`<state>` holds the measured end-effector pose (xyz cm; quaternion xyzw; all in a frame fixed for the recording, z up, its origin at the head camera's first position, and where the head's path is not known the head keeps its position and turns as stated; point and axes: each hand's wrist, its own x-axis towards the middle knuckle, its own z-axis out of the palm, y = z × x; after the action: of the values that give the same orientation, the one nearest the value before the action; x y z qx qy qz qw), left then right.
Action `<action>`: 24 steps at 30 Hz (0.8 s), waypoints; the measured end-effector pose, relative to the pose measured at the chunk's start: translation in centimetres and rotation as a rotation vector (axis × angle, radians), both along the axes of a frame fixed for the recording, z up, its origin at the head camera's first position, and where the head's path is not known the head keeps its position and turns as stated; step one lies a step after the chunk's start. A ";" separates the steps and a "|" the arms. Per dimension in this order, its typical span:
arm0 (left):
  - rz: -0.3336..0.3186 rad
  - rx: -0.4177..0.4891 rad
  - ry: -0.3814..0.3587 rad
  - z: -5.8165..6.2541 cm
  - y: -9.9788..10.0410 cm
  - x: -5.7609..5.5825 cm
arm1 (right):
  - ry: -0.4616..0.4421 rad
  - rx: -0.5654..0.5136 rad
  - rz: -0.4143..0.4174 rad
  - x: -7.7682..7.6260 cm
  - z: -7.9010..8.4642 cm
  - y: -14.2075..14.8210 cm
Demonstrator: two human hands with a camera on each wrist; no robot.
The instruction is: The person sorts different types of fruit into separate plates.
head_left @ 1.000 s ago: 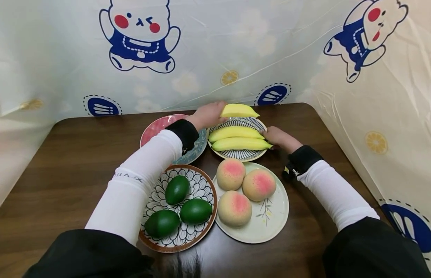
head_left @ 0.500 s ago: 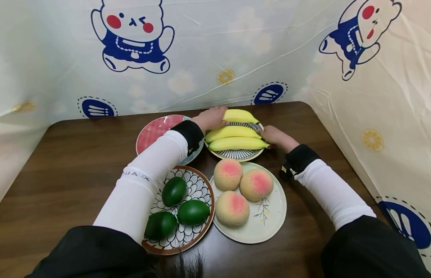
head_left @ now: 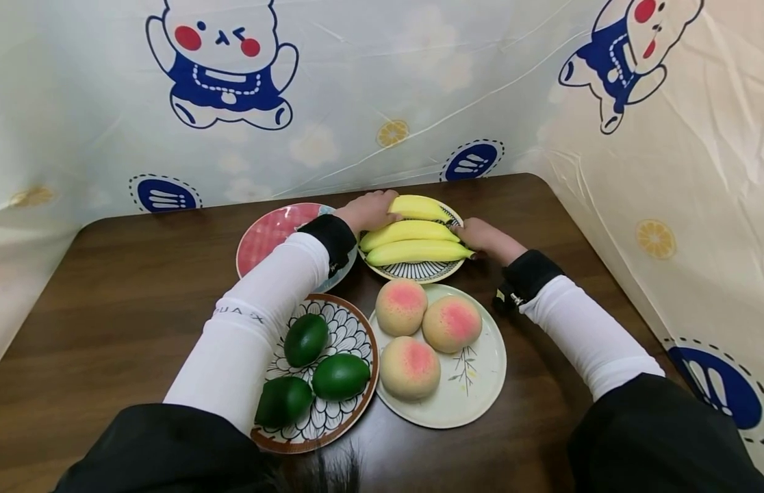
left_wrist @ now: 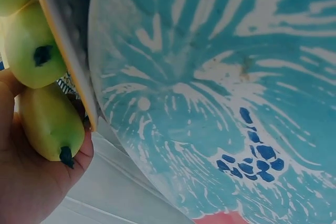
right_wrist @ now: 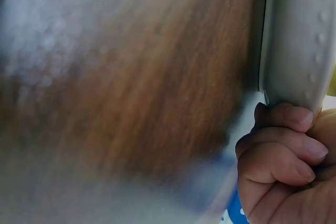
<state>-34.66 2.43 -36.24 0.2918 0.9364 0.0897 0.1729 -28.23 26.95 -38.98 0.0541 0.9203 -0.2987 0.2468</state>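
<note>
In the head view, three yellow bananas lie side by side on a black-and-white patterned plate (head_left: 419,272) at the back. My left hand (head_left: 371,209) holds the end of the rearmost banana (head_left: 419,207). The left wrist view shows that hand's thumb and fingers around the banana (left_wrist: 50,121), its dark tip free. At the plate's right side, near the tips of the middle banana (head_left: 409,235) and front banana (head_left: 419,253), is my right hand (head_left: 485,238). In the right wrist view its curled fingers (right_wrist: 283,145) grip the plate's rim (right_wrist: 299,40); the thumb is hidden.
A pink-and-blue plate (head_left: 271,236) stands left of the bananas, partly under my left arm. Nearer, a brown-rimmed plate (head_left: 363,404) bears three green avocado-like fruits (head_left: 341,376). Right of it, a pale plate (head_left: 474,397) bears three peaches (head_left: 410,368). A patterned sheet (head_left: 357,82) hangs behind the table.
My left hand has come down with the rearmost banana, from above the plate's back edge onto the plate beside the other two. My right hand stays at the plate's right rim.
</note>
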 end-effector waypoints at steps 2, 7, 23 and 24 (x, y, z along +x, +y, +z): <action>-0.006 0.007 -0.001 0.0 -0.1 0.1 | 0.002 -0.002 0.005 0.1 0.1 -0.1; -0.020 0.006 0.008 -0.1 -0.4 0.1 | 0.028 0.004 0.021 0.0 0.2 -0.2; -0.097 0.036 0.007 0.3 -2.2 1.1 | 0.041 -0.013 0.052 -0.1 -0.6 0.3; -0.102 0.043 0.006 0.5 -2.5 1.3 | 0.041 -0.011 0.054 0.0 -0.7 0.4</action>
<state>-33.39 -0.02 -35.76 0.3433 0.9186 0.0998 0.1683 -28.20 27.36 -39.65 0.0217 0.9246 -0.2981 0.2363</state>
